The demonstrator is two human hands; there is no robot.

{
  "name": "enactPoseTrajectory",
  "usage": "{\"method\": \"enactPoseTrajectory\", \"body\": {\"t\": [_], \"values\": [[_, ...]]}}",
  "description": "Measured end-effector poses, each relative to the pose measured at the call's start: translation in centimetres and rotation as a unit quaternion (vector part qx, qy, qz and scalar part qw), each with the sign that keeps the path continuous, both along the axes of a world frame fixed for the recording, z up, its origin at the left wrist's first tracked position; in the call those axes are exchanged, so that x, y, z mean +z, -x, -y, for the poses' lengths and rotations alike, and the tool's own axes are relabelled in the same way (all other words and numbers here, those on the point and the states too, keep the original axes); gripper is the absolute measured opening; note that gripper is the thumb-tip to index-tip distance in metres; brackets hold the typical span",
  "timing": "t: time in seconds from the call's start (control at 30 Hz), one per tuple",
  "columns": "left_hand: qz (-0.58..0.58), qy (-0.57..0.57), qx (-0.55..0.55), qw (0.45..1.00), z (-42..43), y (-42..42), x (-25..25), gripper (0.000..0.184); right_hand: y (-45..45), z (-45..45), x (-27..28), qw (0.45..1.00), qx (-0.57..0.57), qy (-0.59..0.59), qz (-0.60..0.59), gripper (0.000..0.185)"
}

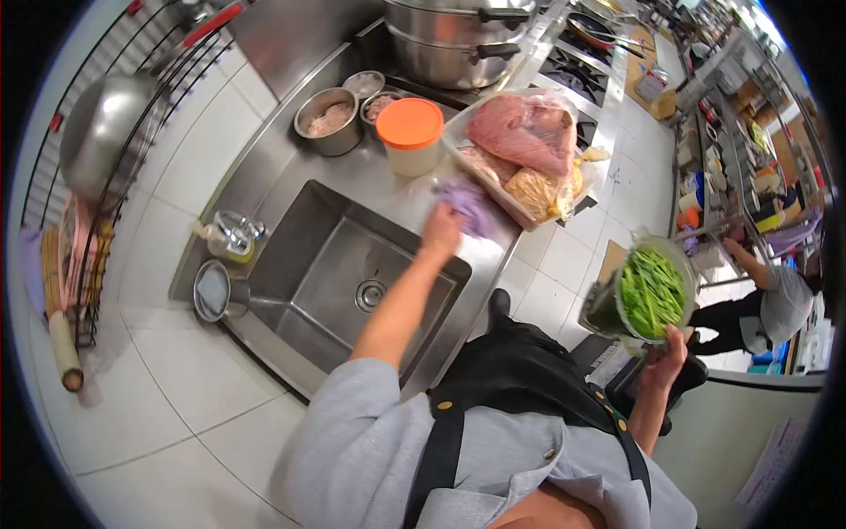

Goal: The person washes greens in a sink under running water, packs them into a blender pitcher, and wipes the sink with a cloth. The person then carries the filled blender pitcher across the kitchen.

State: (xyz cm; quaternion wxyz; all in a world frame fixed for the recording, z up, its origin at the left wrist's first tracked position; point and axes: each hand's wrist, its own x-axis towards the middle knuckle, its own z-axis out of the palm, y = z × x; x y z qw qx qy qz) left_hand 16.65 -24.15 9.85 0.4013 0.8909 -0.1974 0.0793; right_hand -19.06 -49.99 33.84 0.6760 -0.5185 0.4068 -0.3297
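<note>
My left hand (443, 229) is closed on a purple cloth (469, 210), which lies bunched on the steel counter between the sink and the meat tray. On the other side, my right hand (665, 357) grips the rim of a clear container (607, 306) full of chopped green leaves (653, 289), held up and tilted beside my body. Near the cloth stand a tub with an orange lid (411, 132) and a tray (535, 213) with bagged raw meat (522, 132).
The steel sink (322, 269) lies below my left arm. Metal pots of food (330, 122) and a large steamer (454, 44) stand behind it. A soap bottle (231, 236) and small metal cup (212, 291) sit at left. At right, another person (775, 304) works beside shelves.
</note>
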Motion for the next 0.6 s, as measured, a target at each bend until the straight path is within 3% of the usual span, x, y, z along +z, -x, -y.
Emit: {"method": "enactPoseTrajectory", "body": {"t": [0.03, 0.07, 0.17, 0.2, 0.23, 0.33, 0.4, 0.53, 0.6], "values": [[-0.045, -0.109, 0.048, 0.992, -1.7, -3.3, -2.7, 0.018, 1.2, 0.7, -0.2, 0.999, -0.043, 0.008, -0.005, 0.024], [0.006, -0.207, 0.025, 0.978, -3.5, -3.3, 2.1, 0.024, 2.5, 1.5, -0.5, 0.996, -0.085, 0.016, -0.011, 0.023], [-0.136, -0.288, -0.018, 0.948, -4.2, -4.6, 4.9, 0.039, 6.2, 4.2, -1.3, 0.991, -0.131, 0.011, -0.031, 0.024], [-0.121, -0.286, -0.062, 0.949, -4.3, -4.9, 4.2, 0.044, 6.8, 5.1, -1.4, 0.988, -0.149, 0.007, -0.037, 0.023], [0.032, -0.243, -0.076, 0.966, -4.3, -5.4, 0.6, 0.047, 6.9, 6.1, -1.7, 0.982, -0.184, -0.002, -0.034, 0.021], [-0.06, -0.35, -0.065, 0.932, -0.1, -1.2, 2.6, 0.034, 10.0, 10.5, -5.2, 0.971, -0.228, -0.007, -0.066, 0.018], [-0.041, -0.325, -0.101, 0.939, 0.7, 2.0, 1.2, 0.021, 10.1, 11.1, -5.3, 0.975, -0.208, -0.042, -0.06, 0.017], [-0.104, -0.318, -0.152, 0.93, 3.0, 6.3, 1.5, 0.018, 10.7, 14.6, -8.9, 0.969, -0.216, -0.118, 0.013, 0.018], [-0.063, -0.376, 0.01, 0.925, 6.7, 10.4, 7.5, 0.018, 9.7, 15.5, -9.0, 0.954, -0.262, -0.144, 0.018, 0.013]]}}
